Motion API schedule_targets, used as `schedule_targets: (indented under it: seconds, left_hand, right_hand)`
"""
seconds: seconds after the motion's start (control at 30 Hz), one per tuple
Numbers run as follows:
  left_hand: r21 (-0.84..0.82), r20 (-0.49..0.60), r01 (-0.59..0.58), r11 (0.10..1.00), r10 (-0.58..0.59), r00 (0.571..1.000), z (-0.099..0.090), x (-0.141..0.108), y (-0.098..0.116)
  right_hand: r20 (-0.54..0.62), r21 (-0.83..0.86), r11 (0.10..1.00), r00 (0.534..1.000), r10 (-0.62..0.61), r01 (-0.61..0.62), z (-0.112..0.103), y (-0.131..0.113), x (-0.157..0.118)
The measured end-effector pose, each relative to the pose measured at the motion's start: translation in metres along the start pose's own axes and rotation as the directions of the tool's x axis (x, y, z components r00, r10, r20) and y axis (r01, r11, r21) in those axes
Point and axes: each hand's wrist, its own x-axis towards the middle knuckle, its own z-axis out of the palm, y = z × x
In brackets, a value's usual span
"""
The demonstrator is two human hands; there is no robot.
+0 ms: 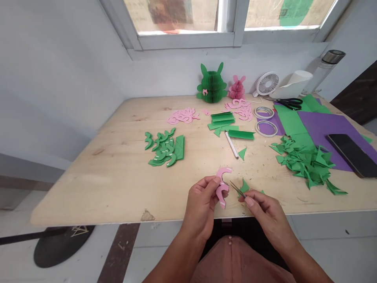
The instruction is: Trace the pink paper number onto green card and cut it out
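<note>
My left hand [203, 200] pinches a curved pink paper cutout [220, 192] between thumb and fingers, above the table's front edge. White strips show near the cutout's two ends. Closed around slim metal tweezers [238, 189], my right hand [263, 208] is just to the right of it. The tweezers' tips point at the cutout's inner curve, a small gap away. Beneath the tweezers lies a green paper scrap [244, 185], partly hidden by my fingers.
Green cutouts [165, 149] lie left; pink cutouts [183, 116] lie behind. A white marker [231, 144], tape rolls [266, 128], green scraps [309, 163], black-handled scissors [290, 103] and a phone [353, 155] are rightward. A green paper figure [212, 88], pink figure [236, 88] and fan [267, 83] stand along the wall.
</note>
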Motion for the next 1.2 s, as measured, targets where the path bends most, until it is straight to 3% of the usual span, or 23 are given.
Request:
schedule_targets:
  seconds: [0.27, 0.5, 0.63, 0.97, 1.2]
  left_hand:
    - [-0.09, 0.033, 0.08, 0.993, -0.077, 0.996, 0.001, -0.002, -0.003]
    - [-0.12, 0.048, 0.051, 0.991, -0.046, 0.998, 0.006, -0.008, -0.004]
    - [-0.1, 0.051, 0.035, 0.994, -0.03, 0.998, 0.007, -0.01, -0.005]
    - [-0.081, 0.035, 0.043, 0.996, -0.04, 0.999, 0.01, -0.01, -0.004]
    - [-0.009, -0.017, -0.035, 0.999, 0.035, 0.999, 0.008, -0.008, -0.002]
  right_hand:
    - [-0.175, -0.061, 0.998, 0.985, -0.011, 0.001, 0.007, -0.002, 0.002]
    - [-0.195, -0.204, 0.954, 0.946, -0.259, 0.22, 0.02, -0.015, 0.009]
    - [-0.194, -0.238, 0.933, 0.928, -0.317, 0.269, 0.021, -0.017, 0.011]
    - [-0.193, -0.195, 0.964, 0.957, -0.218, 0.18, 0.022, -0.015, 0.011]
    - [-0.125, -0.05, 0.991, 0.984, -0.127, 0.122, 0.01, -0.01, 0.009]
